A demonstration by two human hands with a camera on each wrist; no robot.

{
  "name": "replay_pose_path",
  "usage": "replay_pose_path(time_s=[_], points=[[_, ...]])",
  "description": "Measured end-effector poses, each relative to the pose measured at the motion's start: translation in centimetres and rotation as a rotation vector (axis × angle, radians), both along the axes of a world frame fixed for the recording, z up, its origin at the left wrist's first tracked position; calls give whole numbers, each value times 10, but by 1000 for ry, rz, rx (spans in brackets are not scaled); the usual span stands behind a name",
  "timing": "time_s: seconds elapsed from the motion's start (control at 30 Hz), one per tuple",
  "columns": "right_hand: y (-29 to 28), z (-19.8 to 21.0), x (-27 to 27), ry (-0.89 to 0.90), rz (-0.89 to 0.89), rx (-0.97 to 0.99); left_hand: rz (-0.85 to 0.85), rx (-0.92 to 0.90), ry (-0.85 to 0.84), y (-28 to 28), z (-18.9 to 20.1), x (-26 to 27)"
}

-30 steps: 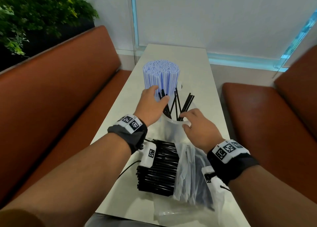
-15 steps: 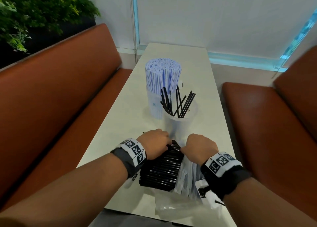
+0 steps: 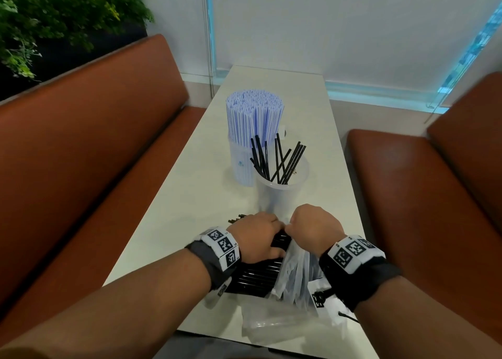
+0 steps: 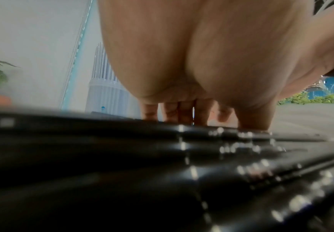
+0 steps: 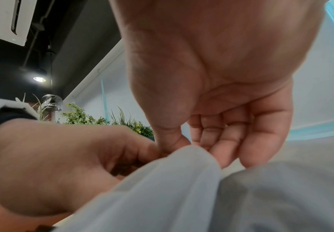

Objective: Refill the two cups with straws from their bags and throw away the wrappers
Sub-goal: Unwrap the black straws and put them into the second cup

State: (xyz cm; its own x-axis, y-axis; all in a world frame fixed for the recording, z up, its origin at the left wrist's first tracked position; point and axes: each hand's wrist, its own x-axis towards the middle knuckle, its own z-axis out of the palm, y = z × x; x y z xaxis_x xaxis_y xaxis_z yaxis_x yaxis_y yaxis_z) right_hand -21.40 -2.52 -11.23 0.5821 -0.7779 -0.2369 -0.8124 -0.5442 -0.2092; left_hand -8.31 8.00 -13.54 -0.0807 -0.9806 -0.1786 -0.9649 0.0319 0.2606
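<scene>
A bundle of black straws (image 3: 255,277) lies half out of its clear plastic bag (image 3: 294,271) at the table's near end. My left hand (image 3: 258,239) lies over the bundle, fingers (image 4: 182,113) curled down over the far side of the black straws (image 4: 162,172). My right hand (image 3: 315,228) is right beside it, thumb and fingers at a raised fold of the bag (image 5: 182,180). Further back stand a clear cup (image 3: 282,193) holding a few black straws and a cup (image 3: 240,165) packed with white, blue-striped straws (image 3: 254,119).
An empty crumpled wrapper (image 3: 274,328) lies at the front edge of the narrow white table (image 3: 176,209). Brown benches (image 3: 89,155) flank the table on both sides. A plant (image 3: 54,13) stands behind the left bench, and a wall is at the table's far end.
Both hands pulled back from the cups to the bundle and bag at the near end. Since half a second ago they have drawn closer together.
</scene>
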Motion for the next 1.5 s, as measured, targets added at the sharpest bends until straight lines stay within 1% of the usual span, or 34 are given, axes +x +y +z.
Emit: replay_pose_path(time_s=[0.17, 0.33, 0.47, 0.57, 0.67, 0.8, 0.83, 0.87, 0.9, 0.97, 1.0, 1.03, 1.07, 1.1, 1.13, 1.23, 1.27, 1.33, 1.37, 1.4, 1.43, 1.47, 1.5], points=[[1, 4, -1, -11, -1, -13, -18, 9, -66, -4, -3, -3], [1, 9, -4, -11, 12, -29, -41, -51, -140, -7, 1, -4], [0, 13, -6, -41, 21, -38, -62, -90, -297, -3, 9, 5], [-2, 12, -8, -50, -6, -16, -57, -103, -358, 8, 14, 23], [-5, 9, -10, -78, -39, 46, -35, -89, -360, 24, 20, 51], [-4, 6, -9, -78, -43, 78, 89, -57, -337, 46, 25, 96], [-2, 6, -8, -132, -46, 71, 131, -55, -317, 51, 27, 104], [0, 7, -7, -247, -60, 59, 169, -62, -287, 55, 28, 110], [4, 11, -6, -424, -80, 45, 198, -81, -256, 58, 31, 114], [15, 23, 1, -862, -134, 74, 237, -157, -206, 60, 36, 112], [21, 29, 6, -1042, -156, 148, 245, -203, -183, 59, 39, 106], [28, 33, 12, -1154, -160, 253, 241, -245, -160, 56, 43, 96], [34, 35, 17, -1186, -145, 358, 224, -282, -136, 52, 47, 85], [41, 38, 21, -1170, -130, 426, 200, -316, -116, 48, 51, 73], [46, 39, 24, -1169, -128, 438, 180, -343, -102, 43, 55, 62], [45, 43, 20, -1359, -234, 321, 178, -419, -88, 33, 65, 42], [42, 45, 19, -1373, -236, 328, 181, -444, -78, 30, 68, 38], [41, 45, 18, -1322, -171, 445, 169, -475, -54, 25, 71, 29], [42, 45, 19, -1325, -163, 506, 167, -469, -47, 23, 71, 25], [41, 44, 19, -1364, -194, 568, 183, -456, -29, 20, 73, 23], [40, 44, 19, -1424, -256, 651, 219, -449, 15, 18, 77, 23], [38, 44, 17, -1477, -342, 743, 271, -463, 112, 16, 82, 25], [35, 42, 15, -1500, -432, 820, 334, -505, 270, 15, 88, 28]])
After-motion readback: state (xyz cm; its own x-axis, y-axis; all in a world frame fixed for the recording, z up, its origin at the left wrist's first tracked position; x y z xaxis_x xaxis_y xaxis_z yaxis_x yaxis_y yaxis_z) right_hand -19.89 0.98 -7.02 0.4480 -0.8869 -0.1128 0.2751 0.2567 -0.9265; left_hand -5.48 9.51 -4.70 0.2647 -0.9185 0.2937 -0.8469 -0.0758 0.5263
